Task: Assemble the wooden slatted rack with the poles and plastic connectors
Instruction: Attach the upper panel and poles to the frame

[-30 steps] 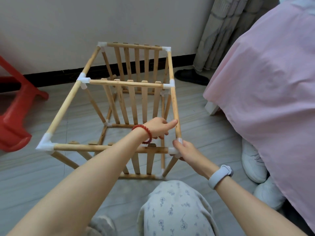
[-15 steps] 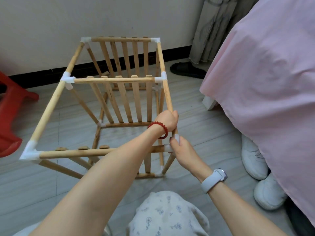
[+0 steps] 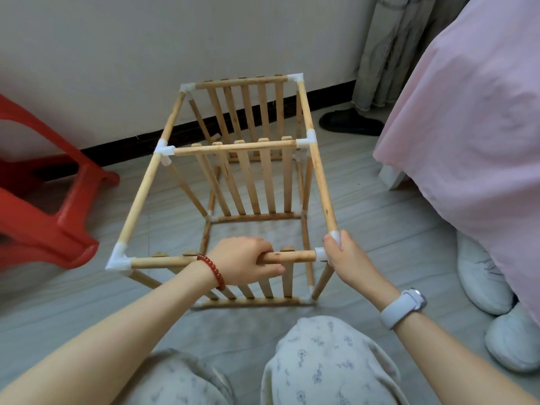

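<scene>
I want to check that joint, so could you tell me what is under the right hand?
The right hand grips the rack's near right white corner connector; only its edges show. How the poles seat inside it is covered.

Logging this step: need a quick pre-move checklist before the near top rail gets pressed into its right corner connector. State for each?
1. Left hand grips the near top rail: ok.
2. Right hand wraps the near right connector: ok.
3. Rail end meets that connector: ok; how deep it sits, cannot tell.
4. Near left connector joined to rail and side pole: ok.
5. Rack stands on the floor on its bottom rails: ok.
6. Bottom joints fully seated: cannot tell, too small.
</scene>
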The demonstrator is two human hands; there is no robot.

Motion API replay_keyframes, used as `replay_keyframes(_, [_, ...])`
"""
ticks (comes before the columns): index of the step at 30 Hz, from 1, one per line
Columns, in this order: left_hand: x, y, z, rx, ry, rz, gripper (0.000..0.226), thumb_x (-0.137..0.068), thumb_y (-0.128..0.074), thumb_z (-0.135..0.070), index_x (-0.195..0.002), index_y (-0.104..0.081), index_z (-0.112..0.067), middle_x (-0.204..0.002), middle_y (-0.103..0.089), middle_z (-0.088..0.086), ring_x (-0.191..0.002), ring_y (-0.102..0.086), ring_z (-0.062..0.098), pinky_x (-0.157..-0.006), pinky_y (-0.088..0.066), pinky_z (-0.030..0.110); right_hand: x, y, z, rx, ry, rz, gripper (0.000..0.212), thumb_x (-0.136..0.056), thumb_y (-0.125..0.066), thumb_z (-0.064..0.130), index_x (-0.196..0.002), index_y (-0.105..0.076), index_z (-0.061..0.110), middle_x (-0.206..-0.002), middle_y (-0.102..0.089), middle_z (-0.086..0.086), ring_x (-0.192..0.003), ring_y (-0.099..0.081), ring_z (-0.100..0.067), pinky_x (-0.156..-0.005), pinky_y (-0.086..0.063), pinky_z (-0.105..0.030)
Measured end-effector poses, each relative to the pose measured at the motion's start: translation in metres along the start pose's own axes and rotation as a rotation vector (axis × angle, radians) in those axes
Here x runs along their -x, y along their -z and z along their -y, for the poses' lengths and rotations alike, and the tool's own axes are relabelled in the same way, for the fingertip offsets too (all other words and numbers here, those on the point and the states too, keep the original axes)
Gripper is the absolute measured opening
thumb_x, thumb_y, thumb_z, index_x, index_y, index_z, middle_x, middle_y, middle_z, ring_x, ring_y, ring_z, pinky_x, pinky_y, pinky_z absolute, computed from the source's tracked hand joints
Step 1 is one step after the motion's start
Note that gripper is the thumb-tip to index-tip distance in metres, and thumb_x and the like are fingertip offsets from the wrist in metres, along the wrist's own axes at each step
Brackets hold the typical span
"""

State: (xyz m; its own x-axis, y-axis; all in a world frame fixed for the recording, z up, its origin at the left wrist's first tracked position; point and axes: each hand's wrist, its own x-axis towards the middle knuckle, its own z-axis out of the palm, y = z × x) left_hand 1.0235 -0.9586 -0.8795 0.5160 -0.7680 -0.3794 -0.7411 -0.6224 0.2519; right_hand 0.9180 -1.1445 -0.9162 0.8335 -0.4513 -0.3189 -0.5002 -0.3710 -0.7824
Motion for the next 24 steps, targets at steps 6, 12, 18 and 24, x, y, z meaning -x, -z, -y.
replay_keyframes(6, [-0.002,-0.017,-0.001,-0.232,0.016,-0.236,0.045,-0.08,-0.037,-0.073,-0.066,-0.04,-0.03,-0.069,-0.05,-0.011,-0.062,-0.049,0.008,-0.046,-0.025,0.021,-0.004,0.001,0.014,-0.061,-0.075,0.088,0.009,-0.09,-0.042,0.021,-0.094,-0.045,0.013,-0.083,-0.051,-0.002,-0.084,-0.059,-0.025,-0.074,-0.053,-0.041])
replay_keyframes(12, [0.001,-0.024,-0.001,-0.193,-0.032,-0.289,0.053,-0.074,-0.025,-0.078,-0.068,-0.046,-0.03,-0.07,-0.051,-0.01,-0.059,-0.049,0.007,-0.044,-0.024,0.021,-0.015,-0.005,0.018,-0.152,-0.224,0.075,0.007,-0.091,-0.047,0.019,-0.091,-0.048,0.012,-0.087,-0.054,-0.009,-0.081,-0.061,-0.025,-0.056,-0.046,-0.028])
replay_keyframes(18, [-0.008,-0.018,0.0,-0.267,-0.005,-0.215,0.05,-0.085,-0.035,-0.067,-0.073,-0.059,-0.025,-0.072,-0.06,-0.006,-0.062,-0.055,0.014,-0.046,-0.028,0.024,-0.024,-0.013,0.028,0.064,-0.11,-0.126,0.025,-0.093,-0.041,0.035,-0.096,-0.044,0.01,-0.076,-0.053,-0.001,-0.065,-0.051,-0.018,-0.051,-0.033,-0.029])
replay_keyframes(24, [-0.03,-0.005,-0.009,-0.228,0.002,0.0,0.047,-0.084,-0.046,-0.062,-0.056,-0.043,-0.024,-0.054,-0.045,-0.006,-0.049,-0.041,0.01,-0.045,-0.027,0.024,-0.028,-0.006,0.036,0.344,-0.086,-0.116,0.034,-0.096,-0.03,0.039,-0.099,-0.04,0.007,-0.088,-0.05,-0.008,-0.083,-0.049,-0.033,-0.072,-0.039,-0.039])
